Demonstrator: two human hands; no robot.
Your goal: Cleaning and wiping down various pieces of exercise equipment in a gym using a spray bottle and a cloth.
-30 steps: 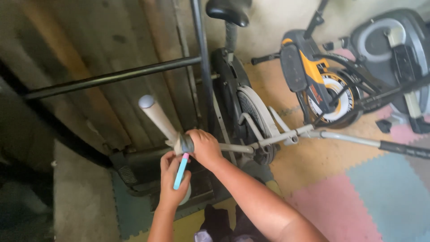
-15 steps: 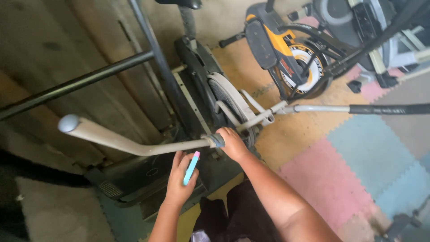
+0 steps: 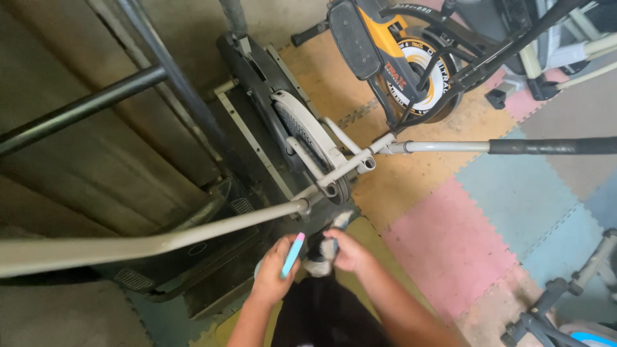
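Note:
My left hand (image 3: 273, 273) grips a slim light-blue stick with a pink tip (image 3: 292, 255), held upright near my lap. Beside it my right hand (image 3: 352, 252) is curled around a small black and white piece (image 3: 320, 257); I cannot tell what it is. Both hands sit just below the joint (image 3: 302, 207) where a long grey handlebar (image 3: 160, 241) meets the frame of an elliptical trainer (image 3: 302, 135). Neither hand touches the bar.
A second grey arm with a black foam grip (image 3: 546, 146) reaches to the right. An orange and black exercise bike (image 3: 398, 58) stands behind. Coloured foam floor tiles (image 3: 450, 244) lie to the right. A dark metal rail (image 3: 83, 109) crosses a wooden wall at left.
My right hand has left the handlebar joint and dropped toward my lap, now closed on the black and white piece. The left hand keeps the blue stick. The view has swung.

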